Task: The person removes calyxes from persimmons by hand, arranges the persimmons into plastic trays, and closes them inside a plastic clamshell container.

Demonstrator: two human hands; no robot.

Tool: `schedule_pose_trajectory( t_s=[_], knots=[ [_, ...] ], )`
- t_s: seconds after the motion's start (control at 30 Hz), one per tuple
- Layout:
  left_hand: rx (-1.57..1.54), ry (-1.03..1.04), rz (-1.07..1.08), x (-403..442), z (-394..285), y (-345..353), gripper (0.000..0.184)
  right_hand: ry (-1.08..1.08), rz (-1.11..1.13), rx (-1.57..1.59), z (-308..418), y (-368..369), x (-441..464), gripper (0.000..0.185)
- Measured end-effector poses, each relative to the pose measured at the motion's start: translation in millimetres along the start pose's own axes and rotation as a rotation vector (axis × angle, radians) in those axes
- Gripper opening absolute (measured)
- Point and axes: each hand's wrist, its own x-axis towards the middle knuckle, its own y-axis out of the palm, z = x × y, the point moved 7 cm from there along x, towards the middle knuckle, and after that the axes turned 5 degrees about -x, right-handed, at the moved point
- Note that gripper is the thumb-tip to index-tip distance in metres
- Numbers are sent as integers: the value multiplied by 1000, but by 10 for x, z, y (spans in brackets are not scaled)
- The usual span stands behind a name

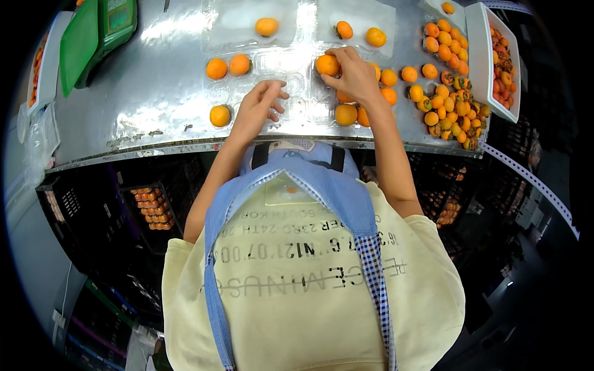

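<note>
My right hand (351,74) is closed round an orange fruit (327,65) at the left part of a clear tray that holds several fruits, among them one (346,114) near the table edge. To its left, my left hand (261,108) hovers with fingers apart and nothing in them, over the right side of another clear plastic tray (272,65). That tray has a fruit (216,68) and a neighbouring one (239,64) in its far left part, and another fruit (219,115) at its near left.
A green scale (111,31) stands at the back left of the metal table (154,80). Behind the trays are loose fruits (266,26) on clear plastic. At right lie a heap of fruits (451,111), a filled tray (445,43) and a white box (482,37) of fruits.
</note>
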Motion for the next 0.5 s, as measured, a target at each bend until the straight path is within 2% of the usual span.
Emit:
schedule_pose_trajectory(
  t_s=[0.03, 0.17, 0.5],
  knots=[
    [-20, -7, 4, -7, 13, 7, 39, -40, -11, -35, -5, 22, 22, 40],
    [-35, -18, 32, 5, 82, 6, 31, -137, -51, -133, -20, 128, 47, 38],
    [23, 14, 67, 35, 126, 0, 31, -164, -75, -188, -14, 108, 2, 42]
  ],
)
